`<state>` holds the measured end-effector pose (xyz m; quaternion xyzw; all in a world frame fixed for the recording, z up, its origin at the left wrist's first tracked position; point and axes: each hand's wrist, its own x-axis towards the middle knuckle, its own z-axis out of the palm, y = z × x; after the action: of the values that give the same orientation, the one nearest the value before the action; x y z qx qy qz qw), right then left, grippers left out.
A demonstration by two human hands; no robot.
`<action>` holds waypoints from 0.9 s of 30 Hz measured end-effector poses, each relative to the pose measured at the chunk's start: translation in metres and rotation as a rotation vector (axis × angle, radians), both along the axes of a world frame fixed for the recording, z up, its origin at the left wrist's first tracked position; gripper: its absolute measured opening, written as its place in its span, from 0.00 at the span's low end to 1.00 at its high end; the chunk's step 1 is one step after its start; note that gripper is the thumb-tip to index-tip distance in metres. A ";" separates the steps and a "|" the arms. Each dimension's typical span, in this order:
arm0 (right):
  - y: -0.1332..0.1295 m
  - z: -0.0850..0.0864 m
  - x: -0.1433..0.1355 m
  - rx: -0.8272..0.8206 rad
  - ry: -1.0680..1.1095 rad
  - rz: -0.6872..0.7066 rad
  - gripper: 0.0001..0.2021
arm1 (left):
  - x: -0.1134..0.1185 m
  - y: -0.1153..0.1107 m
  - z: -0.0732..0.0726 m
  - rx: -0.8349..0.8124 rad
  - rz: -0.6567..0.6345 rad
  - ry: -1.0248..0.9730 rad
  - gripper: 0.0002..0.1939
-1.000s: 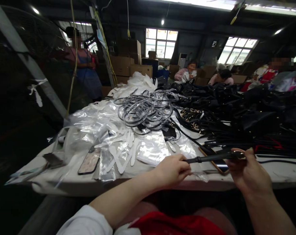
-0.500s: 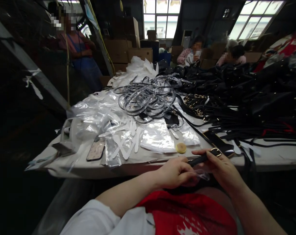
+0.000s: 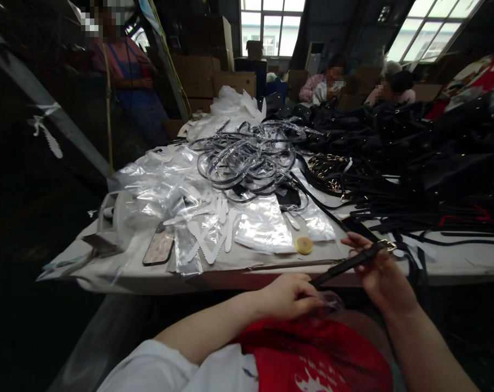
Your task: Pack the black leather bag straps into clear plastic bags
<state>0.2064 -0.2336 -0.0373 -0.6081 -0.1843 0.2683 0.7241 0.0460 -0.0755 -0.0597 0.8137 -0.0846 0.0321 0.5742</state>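
A black strap [image 3: 345, 265] with a gold buckle stretches between my two hands, in front of the table's near edge. My left hand [image 3: 293, 296] is closed round its lower end, with a bit of clear plastic film [image 3: 332, 300] at the fingers. Near the buckle, my right hand [image 3: 381, 277] grips the strap's upper end, the fingers bent around it. Just beyond the hands lies a small round yellow-rimmed disc [image 3: 303, 245]. Flat clear plastic bags [image 3: 263, 226] rest behind it.
Plastic-wrapped straps [image 3: 247, 158] are heaped mid-table. Black bags [image 3: 434, 141] and loose straps fill the right side. On the left are a phone [image 3: 159, 245], white notched strips [image 3: 208, 247] and a tape dispenser [image 3: 110, 223]. Several people are beyond the table.
My right hand has moved right, carrying the buckle end away from my left hand. More of the strap now shows between them. My left hand has shifted slightly left.
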 end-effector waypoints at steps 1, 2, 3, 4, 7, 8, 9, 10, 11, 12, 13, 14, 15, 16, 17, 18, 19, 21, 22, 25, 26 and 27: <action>0.002 -0.004 -0.005 -0.061 0.007 0.062 0.25 | 0.000 0.000 -0.001 -0.025 0.022 0.010 0.13; 0.004 -0.008 -0.011 -0.145 0.020 0.141 0.25 | 0.001 -0.001 -0.001 -0.046 0.037 0.018 0.14; 0.006 -0.013 -0.019 -0.229 0.039 0.211 0.24 | 0.002 -0.002 -0.002 -0.061 0.046 0.023 0.14; 0.008 -0.018 -0.027 -0.293 0.063 0.257 0.21 | 0.004 -0.002 -0.004 -0.068 0.054 0.030 0.15; 0.008 -0.024 -0.036 -0.281 0.146 0.253 0.19 | 0.006 0.001 -0.009 -0.074 0.080 0.070 0.18; 0.006 -0.022 -0.033 -0.236 0.170 0.220 0.18 | 0.006 0.003 -0.012 -0.078 0.080 0.083 0.20; 0.002 -0.019 -0.029 -0.188 0.185 0.175 0.17 | 0.005 0.006 -0.014 -0.086 0.072 0.099 0.21; -0.002 -0.014 -0.023 -0.144 0.181 0.121 0.16 | 0.004 0.010 -0.017 -0.097 0.053 0.118 0.22; -0.006 -0.008 -0.017 -0.115 0.161 0.068 0.15 | 0.003 0.013 -0.019 -0.109 0.028 0.137 0.23; -0.011 -0.002 -0.011 -0.097 0.130 0.019 0.14 | 0.001 0.017 -0.021 -0.124 0.002 0.158 0.23; -0.015 0.004 -0.006 -0.089 0.095 -0.019 0.14 | -0.001 0.020 -0.023 -0.142 -0.022 0.183 0.23; -0.019 0.010 -0.001 -0.085 0.061 -0.049 0.14 | -0.003 0.022 -0.025 -0.162 -0.039 0.212 0.23; -0.023 0.015 0.003 -0.083 0.030 -0.072 0.14 | -0.004 0.024 -0.027 -0.182 -0.052 0.247 0.23; -0.026 0.020 0.005 -0.078 0.008 -0.089 0.14 | -0.005 0.025 -0.029 -0.196 -0.058 0.283 0.23; -0.028 0.024 0.008 -0.071 -0.006 -0.107 0.13 | -0.006 0.026 -0.032 -0.206 -0.057 0.321 0.23; -0.030 0.029 0.009 -0.062 -0.015 -0.130 0.12 | -0.006 0.027 -0.034 -0.214 -0.052 0.357 0.23; -0.032 0.033 0.011 -0.052 -0.019 -0.155 0.11 | -0.006 0.027 -0.036 -0.222 -0.046 0.391 0.22; -0.034 0.041 0.013 -0.026 -0.030 -0.214 0.09 | -0.006 0.027 -0.040 -0.248 -0.035 0.446 0.22; -0.035 0.046 0.013 -0.016 -0.035 -0.240 0.09 | -0.006 0.026 -0.041 -0.264 -0.030 0.469 0.22; -0.036 0.059 0.012 0.010 -0.035 -0.303 0.08 | -0.006 0.027 -0.043 -0.299 -0.012 0.514 0.21; -0.036 0.063 0.010 0.017 -0.027 -0.320 0.07 | -0.007 0.027 -0.042 -0.298 -0.008 0.517 0.20; -0.035 0.067 0.008 0.024 -0.017 -0.333 0.07 | -0.007 0.028 -0.041 -0.290 -0.005 0.513 0.20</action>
<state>0.2146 -0.2688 0.0295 -0.6238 -0.0902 0.1374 0.7641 0.0394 -0.0479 -0.1007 0.7044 0.0668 -0.1642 0.6873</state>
